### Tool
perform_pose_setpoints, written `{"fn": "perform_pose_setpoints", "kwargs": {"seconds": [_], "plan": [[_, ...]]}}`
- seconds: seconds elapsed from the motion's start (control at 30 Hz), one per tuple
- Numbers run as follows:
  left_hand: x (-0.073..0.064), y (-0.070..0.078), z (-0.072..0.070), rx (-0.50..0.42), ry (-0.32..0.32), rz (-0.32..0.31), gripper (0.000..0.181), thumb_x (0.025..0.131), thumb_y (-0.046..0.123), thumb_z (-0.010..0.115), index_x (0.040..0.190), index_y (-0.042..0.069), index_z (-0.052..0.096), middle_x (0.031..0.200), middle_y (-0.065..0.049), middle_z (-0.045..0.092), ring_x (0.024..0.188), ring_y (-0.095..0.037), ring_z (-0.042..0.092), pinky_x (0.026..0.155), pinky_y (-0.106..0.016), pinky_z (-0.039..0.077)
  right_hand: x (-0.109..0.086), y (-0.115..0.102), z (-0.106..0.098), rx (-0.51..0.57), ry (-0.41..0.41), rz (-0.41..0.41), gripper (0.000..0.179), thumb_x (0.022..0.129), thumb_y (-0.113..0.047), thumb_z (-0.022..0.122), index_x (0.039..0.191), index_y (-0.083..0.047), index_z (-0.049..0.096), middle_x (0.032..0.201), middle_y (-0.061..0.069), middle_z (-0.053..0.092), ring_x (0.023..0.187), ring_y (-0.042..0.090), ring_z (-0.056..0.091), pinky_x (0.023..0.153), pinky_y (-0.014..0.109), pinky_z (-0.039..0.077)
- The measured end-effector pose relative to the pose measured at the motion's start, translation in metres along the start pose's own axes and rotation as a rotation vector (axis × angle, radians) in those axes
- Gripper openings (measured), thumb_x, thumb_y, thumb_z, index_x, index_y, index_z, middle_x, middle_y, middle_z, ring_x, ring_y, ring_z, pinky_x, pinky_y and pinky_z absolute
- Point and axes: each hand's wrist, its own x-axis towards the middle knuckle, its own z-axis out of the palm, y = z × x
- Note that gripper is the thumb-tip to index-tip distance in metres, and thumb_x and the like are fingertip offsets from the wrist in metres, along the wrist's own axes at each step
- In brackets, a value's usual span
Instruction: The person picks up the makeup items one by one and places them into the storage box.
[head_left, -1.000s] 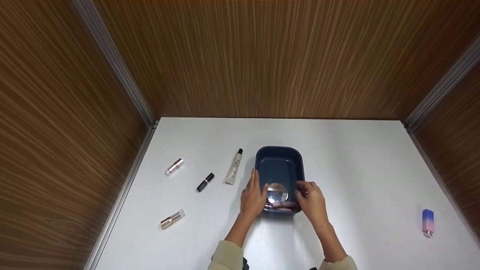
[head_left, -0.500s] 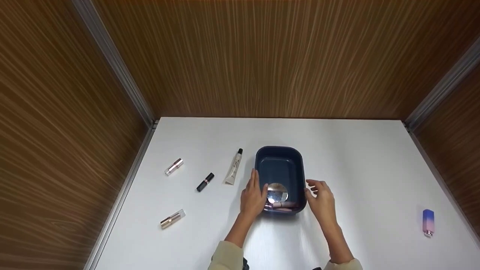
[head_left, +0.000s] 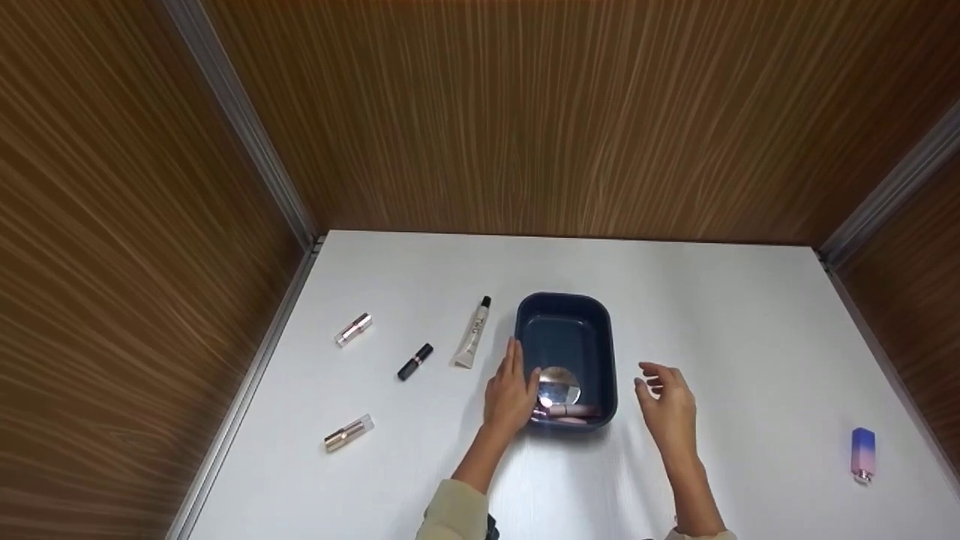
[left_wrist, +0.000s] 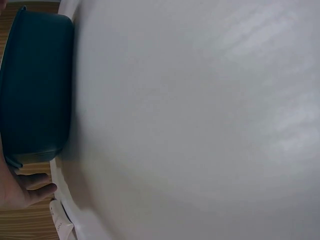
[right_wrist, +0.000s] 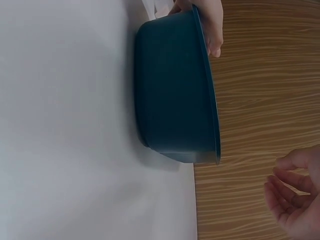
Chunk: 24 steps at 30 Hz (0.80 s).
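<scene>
1. Blue bin: middle of white table, round mirror inside at its near end.
2. Left hand: grips bin's left wall, thumb over rim, fingers outside.
3. Right hand: apart, right of bin; fingers loosely bent, holding nothing.

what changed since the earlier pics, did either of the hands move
The right hand has moved from the right side of the blue container outward to the right, now clear of it and visibly holding nothing. Whether it let go of something can't be seen. The left hand still holds the left rim; the round mirror stayed inside.
</scene>
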Motion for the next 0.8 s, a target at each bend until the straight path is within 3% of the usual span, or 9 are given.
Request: {"fn": "perform_pose_setpoints", "kwargs": {"seconds": [0.37,0.8], "plan": [[0.000,-0.002,0.002,-0.004,0.052,0.023,0.058,0.096,0.033,0.045,0.140,-0.003,0.032,0.146,-0.014,0.028,0.121,-0.026,0.043,0.082,-0.042,0.045,0.004,0.007,-0.013,-0.025,0.012,0.050,0.020,0.080,0.008,0.062,0.100,0.008,0.064,0.091,0.021,0.058,0.079,0.036,0.059,0.071,0.045,0.048],[0.001,0.000,0.001,0.000,-0.001,-0.011,0.059,0.097,0.035,0.042,0.143,0.000,0.028,0.148,-0.011,0.024,0.124,-0.025,0.040,0.087,-0.042,0.042,0.007,0.022,-0.035,-0.055,0.039,0.117,0.022,0.084,0.006,0.058,0.104,0.009,0.062,0.095,0.023,0.057,0.084,0.037,0.057,0.073,0.045,0.045]]}}
